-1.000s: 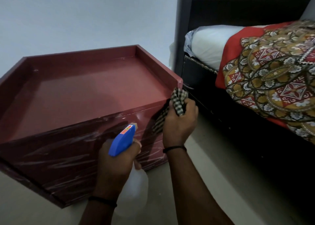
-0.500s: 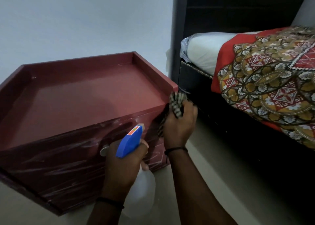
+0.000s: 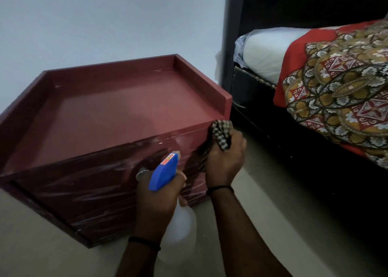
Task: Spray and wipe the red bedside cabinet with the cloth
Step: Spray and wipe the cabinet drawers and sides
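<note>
The red bedside cabinet point(image 3: 113, 117) stands on the floor with a raised rim round its top; its front face shows whitish wet streaks. My left hand point(image 3: 156, 203) grips a spray bottle point(image 3: 165, 175) with a blue trigger head and a clear white body, its nozzle aimed at the cabinet front. A round metal knob point(image 3: 141, 172) shows just left of that hand. My right hand point(image 3: 225, 159) holds a black-and-white checked cloth point(image 3: 220, 135), bunched against the cabinet's upper right front corner.
A dark bed frame point(image 3: 252, 96) stands close to the cabinet's right side, with a white mattress point(image 3: 266, 50) and a red patterned bedspread point(image 3: 340, 92) hanging over its edge. A pale wall point(image 3: 105, 20) is behind. Beige floor point(image 3: 262, 192) runs between cabinet and bed.
The view has tilted, so the cabinet sits lower in frame. Both hands keep their places on the cabinet front; the cloth stays at the right corner and the bottle has shifted slightly right.
</note>
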The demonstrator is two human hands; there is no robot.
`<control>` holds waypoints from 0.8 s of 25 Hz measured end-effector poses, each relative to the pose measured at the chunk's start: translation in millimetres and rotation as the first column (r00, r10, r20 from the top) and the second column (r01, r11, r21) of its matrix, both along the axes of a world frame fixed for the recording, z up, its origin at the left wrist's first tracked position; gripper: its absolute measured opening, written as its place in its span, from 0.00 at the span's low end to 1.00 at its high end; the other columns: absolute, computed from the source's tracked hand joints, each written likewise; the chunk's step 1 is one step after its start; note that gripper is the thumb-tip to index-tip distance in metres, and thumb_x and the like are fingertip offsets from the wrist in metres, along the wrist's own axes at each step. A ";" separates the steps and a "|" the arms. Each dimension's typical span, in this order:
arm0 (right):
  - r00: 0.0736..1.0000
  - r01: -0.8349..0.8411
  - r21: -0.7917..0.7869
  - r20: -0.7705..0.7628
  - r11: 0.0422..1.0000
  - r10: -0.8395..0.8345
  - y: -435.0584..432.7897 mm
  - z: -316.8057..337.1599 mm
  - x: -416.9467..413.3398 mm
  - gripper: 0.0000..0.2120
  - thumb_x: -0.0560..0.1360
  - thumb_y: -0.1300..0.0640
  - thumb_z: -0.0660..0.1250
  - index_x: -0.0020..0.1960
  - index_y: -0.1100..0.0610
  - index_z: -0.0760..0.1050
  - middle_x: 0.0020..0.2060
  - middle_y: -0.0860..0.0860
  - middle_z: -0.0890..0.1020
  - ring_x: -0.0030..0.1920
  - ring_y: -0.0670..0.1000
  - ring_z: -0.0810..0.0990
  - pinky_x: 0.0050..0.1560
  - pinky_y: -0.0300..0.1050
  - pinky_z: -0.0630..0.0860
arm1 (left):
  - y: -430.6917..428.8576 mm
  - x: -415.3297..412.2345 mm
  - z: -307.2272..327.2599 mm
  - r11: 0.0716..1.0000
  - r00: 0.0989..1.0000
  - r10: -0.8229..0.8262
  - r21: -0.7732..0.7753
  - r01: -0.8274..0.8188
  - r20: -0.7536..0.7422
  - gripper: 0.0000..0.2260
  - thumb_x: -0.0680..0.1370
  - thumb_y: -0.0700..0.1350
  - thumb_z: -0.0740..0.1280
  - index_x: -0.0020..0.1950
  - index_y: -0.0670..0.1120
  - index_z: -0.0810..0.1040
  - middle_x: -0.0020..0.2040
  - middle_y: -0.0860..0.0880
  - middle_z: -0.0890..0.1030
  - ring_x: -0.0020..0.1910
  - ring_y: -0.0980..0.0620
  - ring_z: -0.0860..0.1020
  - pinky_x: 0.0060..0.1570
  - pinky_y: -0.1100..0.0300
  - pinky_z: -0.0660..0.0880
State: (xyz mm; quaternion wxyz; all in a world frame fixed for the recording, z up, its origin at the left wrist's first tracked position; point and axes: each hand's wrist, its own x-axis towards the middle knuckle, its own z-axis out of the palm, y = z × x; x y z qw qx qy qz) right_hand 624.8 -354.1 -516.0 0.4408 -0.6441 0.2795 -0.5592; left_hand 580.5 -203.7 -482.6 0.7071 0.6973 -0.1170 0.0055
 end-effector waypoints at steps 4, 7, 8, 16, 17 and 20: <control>1.000 -0.030 0.126 0.005 0.992 0.030 38.7 0.0 0.1 0.06 0.74 0.62 0.69 0.50 0.62 0.76 0.47 0.56 0.77 0.48 0.52 0.75 0.49 0.43 0.70 | 24.6 0.9 3.1 0.999 0.999 0.031 -0.022 -0.031 0.036 0.06 0.66 0.46 0.70 0.35 0.58 0.82 0.35 0.28 0.74 0.28 0.41 0.76 0.29 0.41 0.75; 0.974 -0.223 -0.038 -0.047 0.974 0.221 95.3 -5.4 1.2 0.10 0.72 0.57 0.65 0.50 0.62 0.78 0.46 0.56 0.78 0.48 0.52 0.75 0.49 0.36 0.68 | 48.9 13.5 -11.2 0.993 0.993 0.113 0.032 -0.114 0.045 0.09 0.67 0.47 0.71 0.37 0.41 0.80 0.34 0.28 0.72 0.30 0.30 0.73 0.32 0.35 0.75; 0.959 -0.282 -0.092 -0.051 0.955 0.279 103.3 -8.0 -1.4 0.13 0.71 0.56 0.64 0.50 0.63 0.78 0.46 0.56 0.79 0.48 0.52 0.75 0.49 0.33 0.68 | 55.0 16.6 -17.2 0.988 0.989 0.139 0.058 -0.141 0.043 0.15 0.67 0.48 0.71 0.38 0.35 0.76 0.33 0.28 0.72 0.30 0.28 0.72 0.33 0.34 0.74; 0.976 -0.219 -0.038 -0.033 0.975 0.217 118.7 2.1 4.3 0.13 0.72 0.55 0.62 0.47 0.65 0.76 0.43 0.59 0.77 0.45 0.56 0.74 0.47 0.37 0.64 | 85.4 14.6 -1.5 0.989 0.989 0.150 0.002 -0.150 -0.005 0.05 0.67 0.43 0.69 0.38 0.42 0.79 0.36 0.28 0.73 0.27 0.40 0.74 0.29 0.44 0.74; 0.954 -0.298 -0.148 -0.053 0.943 0.293 128.6 -3.9 1.5 0.12 0.70 0.57 0.62 0.48 0.65 0.77 0.44 0.58 0.77 0.45 0.56 0.75 0.47 0.38 0.66 | 86.9 16.0 0.8 0.989 0.989 0.145 -0.003 -0.145 -0.009 0.04 0.67 0.42 0.68 0.37 0.42 0.78 0.36 0.28 0.74 0.26 0.41 0.74 0.29 0.47 0.74; 0.946 -0.322 -0.236 -0.044 0.917 0.321 112.9 -11.0 5.0 0.12 0.68 0.60 0.63 0.48 0.64 0.78 0.43 0.57 0.77 0.45 0.55 0.75 0.46 0.41 0.70 | 91.2 23.1 -0.7 0.991 0.991 0.136 -0.008 -0.136 -0.010 0.07 0.67 0.42 0.67 0.38 0.39 0.80 0.36 0.34 0.78 0.27 0.41 0.75 0.28 0.52 0.75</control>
